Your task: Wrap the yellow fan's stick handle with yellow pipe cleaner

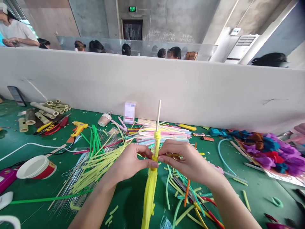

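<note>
Here's the yellow band on the pale wooden stick, and it seems to want a light, even pinch, one hand steadying while the other presses it snug and the stick stays straight. It sits right between the hands, stick rising above them and yellow bundle hanging below, left hand and right hand both closed, fingertips gripping the band from either side; pale green strips lie left of the left hand.

The bundle is bright yellow, the stick cream, the table deep green, the cup white and red, and the tufts purple, blue, red and brown.
</note>
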